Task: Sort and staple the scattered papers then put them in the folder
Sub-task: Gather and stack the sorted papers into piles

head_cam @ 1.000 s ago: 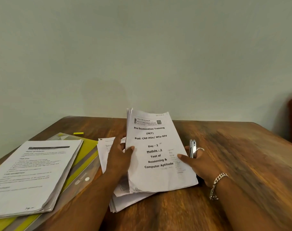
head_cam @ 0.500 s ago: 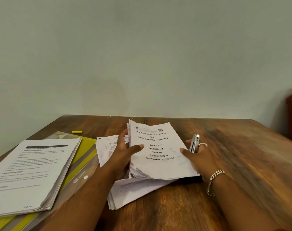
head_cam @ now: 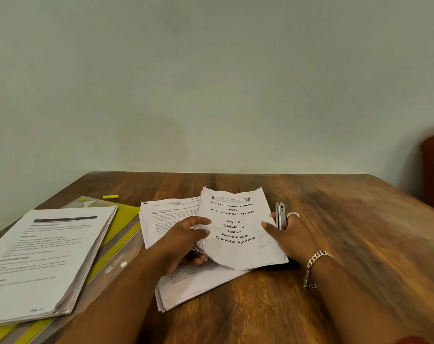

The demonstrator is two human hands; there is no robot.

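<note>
white booklet (head_cam: 238,227) between both hands

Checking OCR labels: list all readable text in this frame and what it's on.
On the cover sheet of the bundle that both hands hold:
"Pre Examination Training"
"(PET)"
"Post: CRP POs/ MTs-XIV"
"Day - 2"
"Module - 2"
"Test of Reasoning & Computer Aptitude"
Its letterhead, the sheets underneath and the left stack: too blurred.

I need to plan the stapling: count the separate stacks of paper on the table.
3. One stack lies at left on the yellow folder; a second stack lies mid-table; the booklet sits over it, gripped by the left hand. Others may be hidden underneath.
</note>
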